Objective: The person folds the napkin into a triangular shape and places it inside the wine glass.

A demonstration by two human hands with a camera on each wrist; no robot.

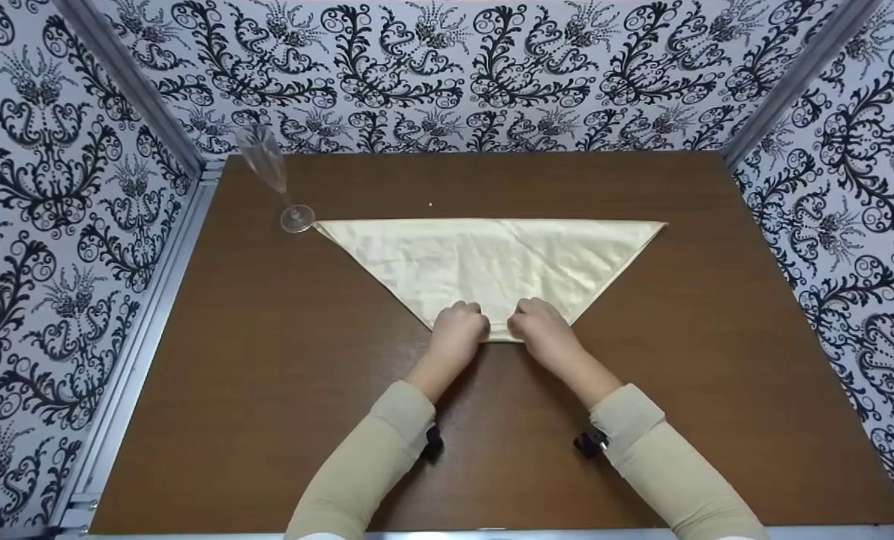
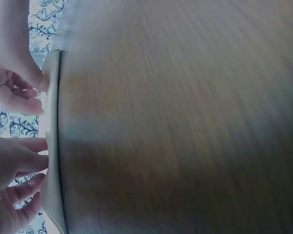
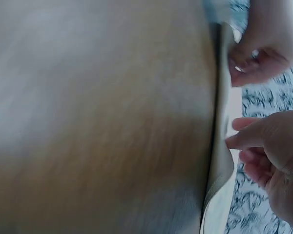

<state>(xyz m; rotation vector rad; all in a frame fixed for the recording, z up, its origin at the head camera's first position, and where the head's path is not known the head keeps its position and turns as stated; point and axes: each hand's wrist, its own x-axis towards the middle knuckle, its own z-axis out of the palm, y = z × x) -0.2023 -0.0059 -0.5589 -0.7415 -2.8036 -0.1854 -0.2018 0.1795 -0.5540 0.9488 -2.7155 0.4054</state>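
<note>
A cream satin cloth napkin lies folded on the table in a wide trapezoid, its long straight edge at the back and its short edge toward me. My left hand pinches the left part of that short near edge, and my right hand pinches it on the right, a small gap apart. In both wrist views the near edge forms a rounded fold, with thumb and fingertips right at it. The fingers are curled, partly hidden behind the fold.
A clear stemmed flute glass stands at the back left, its base close to the napkin's left corner. A tiny white speck lies behind the napkin. Patterned walls with metal rails enclose the brown table on three sides.
</note>
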